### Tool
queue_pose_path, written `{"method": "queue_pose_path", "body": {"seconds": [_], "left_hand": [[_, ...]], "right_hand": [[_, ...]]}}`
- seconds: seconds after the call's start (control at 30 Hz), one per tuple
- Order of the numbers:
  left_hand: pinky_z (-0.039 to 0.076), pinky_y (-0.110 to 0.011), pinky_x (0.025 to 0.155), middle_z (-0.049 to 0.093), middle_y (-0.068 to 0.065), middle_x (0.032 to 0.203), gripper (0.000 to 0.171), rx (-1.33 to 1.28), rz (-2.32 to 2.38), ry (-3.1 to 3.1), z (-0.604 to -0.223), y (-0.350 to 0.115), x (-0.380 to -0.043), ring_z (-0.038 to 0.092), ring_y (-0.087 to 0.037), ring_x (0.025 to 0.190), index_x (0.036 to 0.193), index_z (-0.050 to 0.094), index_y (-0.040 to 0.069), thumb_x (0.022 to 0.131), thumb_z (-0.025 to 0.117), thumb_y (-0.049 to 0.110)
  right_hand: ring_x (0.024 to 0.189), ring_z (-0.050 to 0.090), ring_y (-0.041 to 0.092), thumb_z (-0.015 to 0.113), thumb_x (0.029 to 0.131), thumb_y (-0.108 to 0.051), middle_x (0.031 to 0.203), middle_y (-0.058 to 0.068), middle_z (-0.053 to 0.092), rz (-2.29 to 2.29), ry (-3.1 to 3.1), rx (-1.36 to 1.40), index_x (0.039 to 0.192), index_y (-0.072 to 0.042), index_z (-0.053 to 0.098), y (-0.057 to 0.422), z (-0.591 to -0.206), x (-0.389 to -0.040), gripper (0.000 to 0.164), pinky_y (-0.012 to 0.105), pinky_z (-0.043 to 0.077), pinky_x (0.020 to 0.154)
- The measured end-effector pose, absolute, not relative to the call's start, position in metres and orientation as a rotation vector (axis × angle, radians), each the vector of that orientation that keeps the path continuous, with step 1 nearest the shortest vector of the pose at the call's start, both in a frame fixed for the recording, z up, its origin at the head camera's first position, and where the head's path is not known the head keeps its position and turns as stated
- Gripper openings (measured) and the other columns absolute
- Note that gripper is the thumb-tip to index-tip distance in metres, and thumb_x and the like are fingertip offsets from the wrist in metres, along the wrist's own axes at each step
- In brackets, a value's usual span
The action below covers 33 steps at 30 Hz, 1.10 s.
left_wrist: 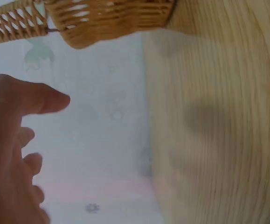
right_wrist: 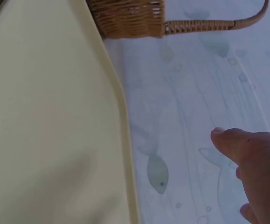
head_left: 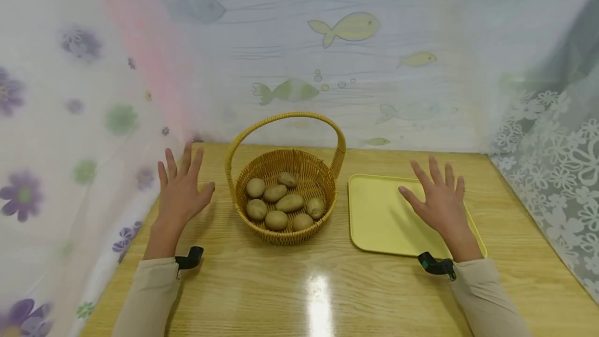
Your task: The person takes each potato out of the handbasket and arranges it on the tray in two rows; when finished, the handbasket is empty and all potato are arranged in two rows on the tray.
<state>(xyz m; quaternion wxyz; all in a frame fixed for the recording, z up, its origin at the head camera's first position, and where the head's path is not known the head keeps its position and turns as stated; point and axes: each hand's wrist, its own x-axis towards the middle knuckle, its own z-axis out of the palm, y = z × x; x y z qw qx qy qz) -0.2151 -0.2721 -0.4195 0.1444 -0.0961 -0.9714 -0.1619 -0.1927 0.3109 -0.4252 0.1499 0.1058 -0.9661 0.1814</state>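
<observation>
A wicker basket (head_left: 285, 238) with a tall arched handle stands mid-table, holding several potatoes (head_left: 289, 203). To its left my left hand (head_left: 180, 196) hovers above the wood with fingers spread and nothing in it. My right hand (head_left: 442, 204), fingers also spread and holding nothing, is over the right part of a yellow tray (head_left: 383, 217), casting a shadow on it. The left wrist view has the thumb of the left hand (left_wrist: 9, 140) below the basket's side (left_wrist: 111, 21). In the right wrist view the tray (right_wrist: 55, 102) fills the left, with the right hand (right_wrist: 260, 163) at lower right.
The wooden table (head_left: 262, 290) ends at a curtain (head_left: 281, 56) printed with fish at the back. A flowered curtain (head_left: 70, 134) hangs along the left side, and a lacy white one (head_left: 561, 170) along the right. Each wrist wears a small black device (head_left: 189, 258).
</observation>
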Motion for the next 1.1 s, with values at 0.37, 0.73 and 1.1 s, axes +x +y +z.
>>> {"method": "queue_pose_path", "body": {"seconds": [0.37, 0.73, 1.1], "left_hand": [[0.021, -0.076, 0.114, 0.005, -0.01, 0.173, 0.09, -0.579, -1.357, -2.879, -0.427, -0.265, -0.196, 0.012, -0.046, 0.154, 0.168, 0.005, 0.038, 0.104, 0.068, 0.029], [0.034, -0.034, 0.12, 0.033, -0.015, 0.166, 0.063, -0.756, -1.816, -2.433, -0.453, -0.237, -0.194, 0.03, -0.033, 0.151, 0.163, 0.033, 0.008, 0.107, 0.061, 0.007], [0.046, -0.023, 0.108, 0.048, -0.022, 0.154, 0.049, -0.621, -1.879, -2.25, -0.471, -0.221, -0.195, 0.045, -0.038, 0.142, 0.153, 0.05, 0.002, 0.106, 0.062, 0.004]], "right_hand": [[0.148, 0.024, 0.054, 0.071, 0.102, -0.026, 0.164, 0.021, 0.033, 0.8, -2.644, 0.549, 0.158, -0.009, 0.045, 0.279, -0.409, -0.19, 0.064, 0.08, 0.028, 0.107], [0.134, 0.052, 0.041, 0.075, 0.098, -0.01, 0.148, 0.014, 0.057, 0.891, -2.482, 0.665, 0.149, -0.008, 0.058, 0.249, -0.392, -0.176, 0.054, 0.066, 0.045, 0.103], [0.122, 0.065, 0.029, 0.078, 0.093, -0.005, 0.135, 0.007, 0.068, 1.008, -2.369, 0.866, 0.139, -0.008, 0.068, 0.214, -0.381, -0.177, 0.047, 0.052, 0.055, 0.095]]}}
